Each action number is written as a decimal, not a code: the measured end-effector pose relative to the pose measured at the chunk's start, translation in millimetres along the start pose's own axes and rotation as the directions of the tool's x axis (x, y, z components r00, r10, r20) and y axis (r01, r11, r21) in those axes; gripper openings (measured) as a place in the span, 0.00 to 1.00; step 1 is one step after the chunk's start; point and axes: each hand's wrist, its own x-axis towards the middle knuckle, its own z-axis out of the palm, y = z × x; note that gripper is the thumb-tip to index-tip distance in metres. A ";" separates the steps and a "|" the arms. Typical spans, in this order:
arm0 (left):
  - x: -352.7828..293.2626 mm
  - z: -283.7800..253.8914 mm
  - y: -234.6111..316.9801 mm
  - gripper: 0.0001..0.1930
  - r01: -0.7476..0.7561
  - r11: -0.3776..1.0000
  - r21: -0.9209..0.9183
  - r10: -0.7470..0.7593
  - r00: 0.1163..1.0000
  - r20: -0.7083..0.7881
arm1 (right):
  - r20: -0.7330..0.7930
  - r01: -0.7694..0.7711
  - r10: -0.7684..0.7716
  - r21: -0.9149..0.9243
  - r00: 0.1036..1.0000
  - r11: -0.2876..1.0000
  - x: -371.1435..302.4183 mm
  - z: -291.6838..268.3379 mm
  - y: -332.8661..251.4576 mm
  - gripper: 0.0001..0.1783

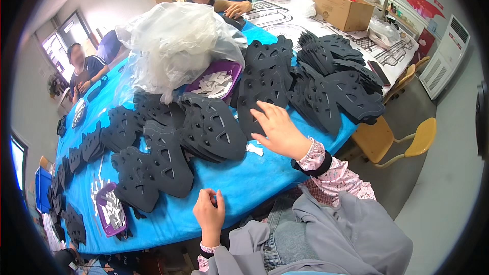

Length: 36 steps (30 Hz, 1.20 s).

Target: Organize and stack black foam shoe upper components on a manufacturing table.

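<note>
My right hand (281, 133) is open, its fingers spread over the near edge of a stack of black, cut-out shoe-upper pieces (261, 84). Low at the table's near edge is my left hand (209, 218), with its fingers curled and thumb raised; whatever it may hold is hidden. Between the hands, a small white piece (254, 149) lies on the blue cloth (234, 186). More black pieces are fanned in stacks, one (211, 125) left of my right hand and another (313, 99) to its right.
Purple baskets of white strips stand behind the stacks (235, 74) and at the left (104, 230). A big translucent plastic bag (170, 40) covers the middle. A cardboard box (340, 9), a phone (378, 73) and yellow chairs (420, 140) are right. Two people sit across the table.
</note>
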 end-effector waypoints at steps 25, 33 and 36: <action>2.7 -0.3 2.4 0.08 -0.017 0.999 0.039 0.016 1.000 0.026 | 0.379 -0.151 0.105 0.093 0.919 0.984 -23.7 19.8 27.2 0.37; 1.9 0.1 2.9 0.08 0.013 1.000 0.029 -0.014 0.999 0.050 | -0.301 -0.003 -0.036 -0.125 0.953 0.992 35.4 -69.7 -7.5 0.39; 1.6 1.9 5.7 0.08 0.004 1.000 0.005 -0.004 1.000 0.025 | -0.330 -0.081 0.016 -0.184 0.944 0.980 48.3 -62.5 16.0 0.38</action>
